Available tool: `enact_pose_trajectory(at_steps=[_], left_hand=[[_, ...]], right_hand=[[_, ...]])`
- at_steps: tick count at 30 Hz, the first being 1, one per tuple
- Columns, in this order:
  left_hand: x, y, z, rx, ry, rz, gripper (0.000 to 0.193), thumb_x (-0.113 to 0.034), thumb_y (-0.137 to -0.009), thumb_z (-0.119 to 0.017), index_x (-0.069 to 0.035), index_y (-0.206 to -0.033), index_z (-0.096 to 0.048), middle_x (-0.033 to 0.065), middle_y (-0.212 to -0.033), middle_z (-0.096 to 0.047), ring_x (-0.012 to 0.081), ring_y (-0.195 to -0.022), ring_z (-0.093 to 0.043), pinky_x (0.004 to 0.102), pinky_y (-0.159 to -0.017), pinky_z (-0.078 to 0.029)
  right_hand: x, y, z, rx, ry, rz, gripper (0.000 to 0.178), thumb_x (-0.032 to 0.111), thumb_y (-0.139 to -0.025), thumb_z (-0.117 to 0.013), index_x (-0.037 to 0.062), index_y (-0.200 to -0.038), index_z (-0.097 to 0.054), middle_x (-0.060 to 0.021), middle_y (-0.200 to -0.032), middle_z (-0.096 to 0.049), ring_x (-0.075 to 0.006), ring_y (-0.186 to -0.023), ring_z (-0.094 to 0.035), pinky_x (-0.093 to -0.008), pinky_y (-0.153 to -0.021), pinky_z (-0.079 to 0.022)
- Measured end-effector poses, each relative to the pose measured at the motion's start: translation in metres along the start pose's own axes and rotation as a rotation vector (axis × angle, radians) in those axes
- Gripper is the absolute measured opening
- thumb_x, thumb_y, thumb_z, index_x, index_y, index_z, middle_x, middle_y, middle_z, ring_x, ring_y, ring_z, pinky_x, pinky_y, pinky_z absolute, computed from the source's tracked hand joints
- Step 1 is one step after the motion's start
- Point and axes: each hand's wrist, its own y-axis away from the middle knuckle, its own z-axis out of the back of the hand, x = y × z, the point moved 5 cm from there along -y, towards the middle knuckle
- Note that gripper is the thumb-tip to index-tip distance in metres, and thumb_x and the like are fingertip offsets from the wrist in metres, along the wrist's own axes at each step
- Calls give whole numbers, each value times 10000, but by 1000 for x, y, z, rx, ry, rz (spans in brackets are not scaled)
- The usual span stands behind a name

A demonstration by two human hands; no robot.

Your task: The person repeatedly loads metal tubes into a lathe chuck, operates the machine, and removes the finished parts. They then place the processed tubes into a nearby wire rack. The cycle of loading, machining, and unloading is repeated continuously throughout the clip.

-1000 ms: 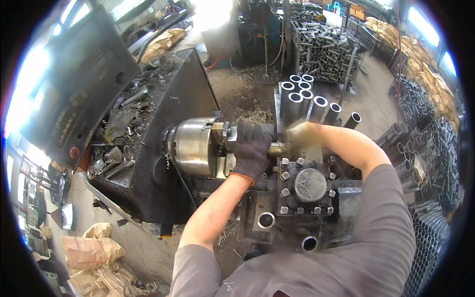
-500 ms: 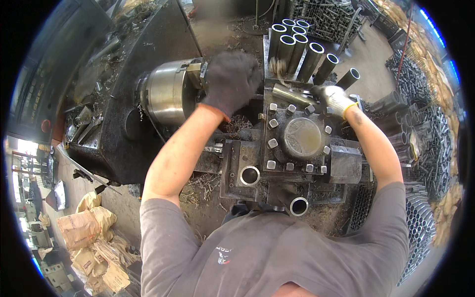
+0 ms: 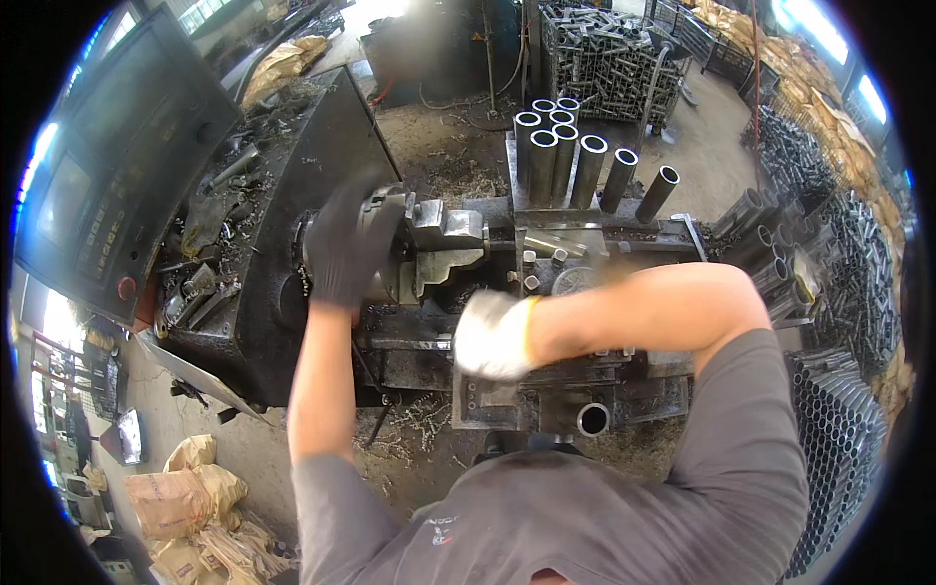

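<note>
My left hand (image 3: 353,244), in a dark glove, lies over the round metal chuck (image 3: 382,202) of a lathe and covers most of it. Its fingers are smeared by motion. To its right the stepped chuck jaws (image 3: 446,230) stand out in plain sight. My right hand (image 3: 492,334), in a white glove, is blurred above the lathe carriage, just below the jaws; whether it holds anything is hidden. My right forearm crosses the bolted tool post (image 3: 575,281) and hides much of it. A short steel tube (image 3: 556,244) lies behind the post.
Several steel tubes (image 3: 565,156) stand upright on a plate behind the tool post. One more tube (image 3: 592,420) stands near my body. Wire bins of metal parts (image 3: 614,63) and stacked tubes (image 3: 829,419) are at back and right. Paper sacks (image 3: 185,497) lie lower left.
My left hand has moved left from the jaws onto the chuck. My right hand has left the tube behind the tool post and swung left across the carriage. The view has tilted up.
</note>
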Motion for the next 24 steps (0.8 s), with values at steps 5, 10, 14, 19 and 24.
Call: enact_pose_trajectory(at_steps=[5,10,14,19,24], left_hand=[[53,240,45,-1,375,634,169,-119,-995,-734,-13,-1127,-741,79,-1017,-758,172,-847,-688,331,-780,-582],[147,450,62,-851,733,1630,356,-448,-1073,-597,-112,-962,-642,10,-810,-577,159,-704,-550,319,-600,-443],[187,500,97,-1002,374,1478,554,-605,-1051,-567,-103,-819,-597,18,-666,-511,174,-510,-448,349,-476,-397],[204,512,110,-809,817,1581,607,-694,-1043,-497,-187,-718,-413,-32,-597,-360,174,-488,-329,368,-497,-295],[189,504,118,-861,826,1703,550,-652,-1040,-547,-213,-731,-428,-41,-586,-344,155,-474,-283,338,-495,-284]], right_hand=[[-121,136,22,-292,-178,-601,335,227,-743,-798,95,-1046,-745,-106,-867,-759,-277,-784,-762,-397,-708,-629],[-194,126,-64,54,-205,-980,365,382,-824,-812,93,-1047,-799,-147,-950,-803,-312,-802,-782,-429,-743,-635],[-194,107,-114,-188,-411,-665,431,393,-824,-838,31,-1052,-785,-175,-913,-788,-298,-781,-766,-436,-724,-606],[-210,97,-165,-311,-809,-600,409,319,-800,-856,-14,-1008,-740,-210,-886,-761,-358,-787,-739,-459,-710,-570],[-214,79,-175,-326,-619,-630,348,270,-764,-818,-7,-959,-737,-243,-862,-742,-425,-800,-719,-496,-711,-557]])
